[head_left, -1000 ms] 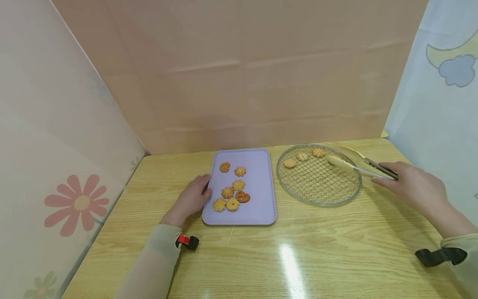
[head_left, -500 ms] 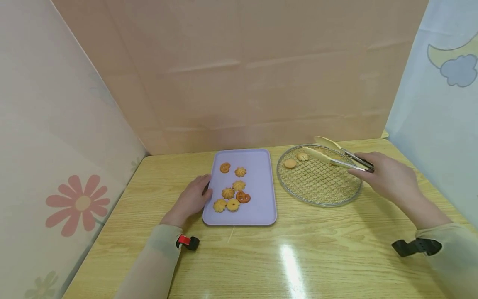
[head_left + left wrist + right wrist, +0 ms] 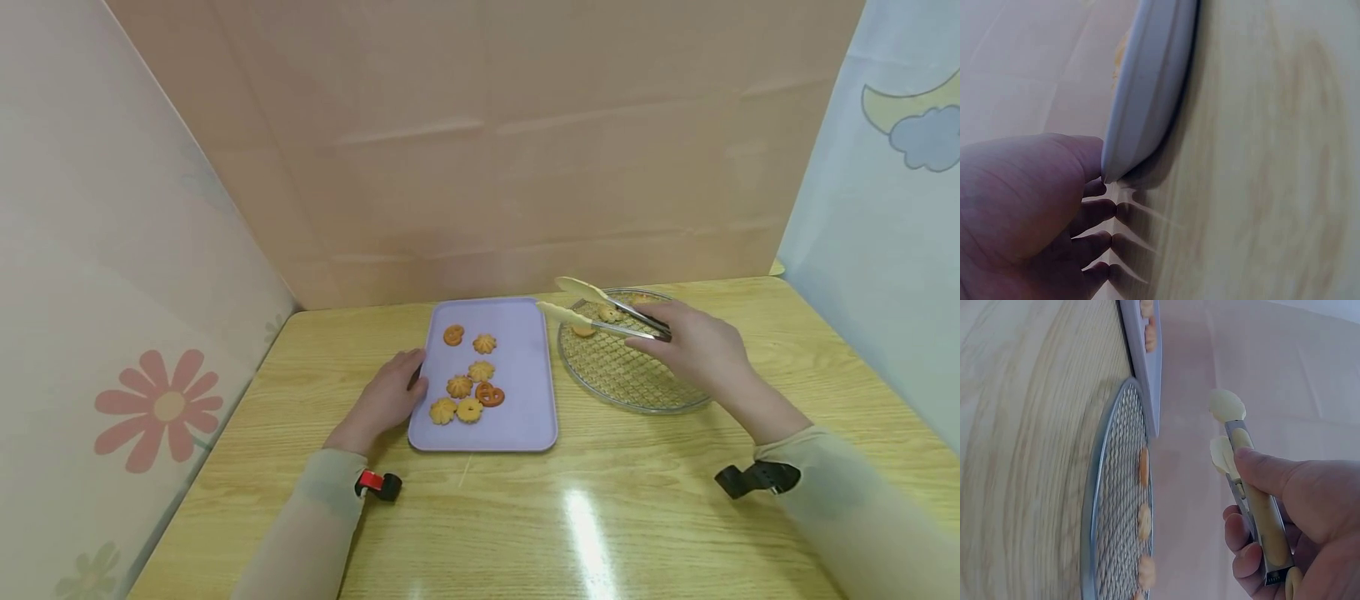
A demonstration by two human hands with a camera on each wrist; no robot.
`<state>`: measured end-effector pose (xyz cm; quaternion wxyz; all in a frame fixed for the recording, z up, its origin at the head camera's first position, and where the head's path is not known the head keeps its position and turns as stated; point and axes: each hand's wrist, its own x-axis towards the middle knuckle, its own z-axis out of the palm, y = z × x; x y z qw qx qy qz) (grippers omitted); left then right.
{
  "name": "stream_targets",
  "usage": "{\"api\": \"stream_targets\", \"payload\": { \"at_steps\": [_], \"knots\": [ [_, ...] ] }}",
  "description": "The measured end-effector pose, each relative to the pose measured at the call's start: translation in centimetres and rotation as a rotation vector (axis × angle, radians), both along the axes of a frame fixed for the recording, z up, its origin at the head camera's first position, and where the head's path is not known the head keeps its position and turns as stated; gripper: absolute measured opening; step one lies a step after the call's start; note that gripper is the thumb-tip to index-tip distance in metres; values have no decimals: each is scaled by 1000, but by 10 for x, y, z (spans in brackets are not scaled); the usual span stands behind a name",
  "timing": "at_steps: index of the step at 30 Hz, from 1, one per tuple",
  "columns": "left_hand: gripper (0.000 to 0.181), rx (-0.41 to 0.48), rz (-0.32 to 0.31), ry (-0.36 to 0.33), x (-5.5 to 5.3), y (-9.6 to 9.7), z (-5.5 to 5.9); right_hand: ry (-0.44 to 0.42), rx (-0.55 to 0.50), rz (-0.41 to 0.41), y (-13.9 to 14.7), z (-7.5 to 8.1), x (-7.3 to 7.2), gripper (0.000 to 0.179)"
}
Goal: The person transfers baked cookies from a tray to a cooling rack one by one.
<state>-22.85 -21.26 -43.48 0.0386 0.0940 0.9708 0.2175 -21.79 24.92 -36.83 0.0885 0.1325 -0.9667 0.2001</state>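
Note:
My left hand point(image 3: 385, 398) rests at the left edge of a lilac tray point(image 3: 525, 375). In the left wrist view its thumb touches the rim point(image 3: 1124, 125), and the other fingertips come down on the table beside it. On the tray lie several flower-shaped cookies point(image 3: 482, 372) and two small pretzels point(image 3: 490, 395). My right hand point(image 3: 701, 342) grips cream-tipped metal tongs point(image 3: 567, 315) over a round wire mesh rack point(image 3: 630, 367). The tong tips are spread apart with nothing between them, at the tray's upper right corner. Several cookies point(image 3: 1144, 522) sit on the rack, partly hidden in the head view.
The wooden table point(image 3: 487, 517) carries both the tray and the rack, side by side near its back edge. A plain beige panel point(image 3: 480, 150) rises behind. Printed side panels stand left point(image 3: 60, 250) and right point(image 3: 900, 275).
My right hand has moved left with the tongs, from the rack's right side across to the tray's upper right corner. My left hand and the cookies stay where they were.

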Motion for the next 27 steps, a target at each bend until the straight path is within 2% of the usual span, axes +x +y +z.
{"api": "stream_targets", "payload": {
  "at_steps": [4, 14, 22, 27],
  "knots": [
    [61, -5, 7, -9, -1, 0, -1, 25, 18, 42, -17, -1, -3, 63],
    [62, -7, -14, -2, -2, 0, -3, -34, 9, 88, -53, -8, -13, 59],
    [62, -9, -9, 2, -2, -1, -2, 22, -14, 129, -76, -16, -17, 53],
    [61, -4, -3, 9, -1, -1, -3, 17, -44, 146, -85, -21, -17, 51]
  ]
}}
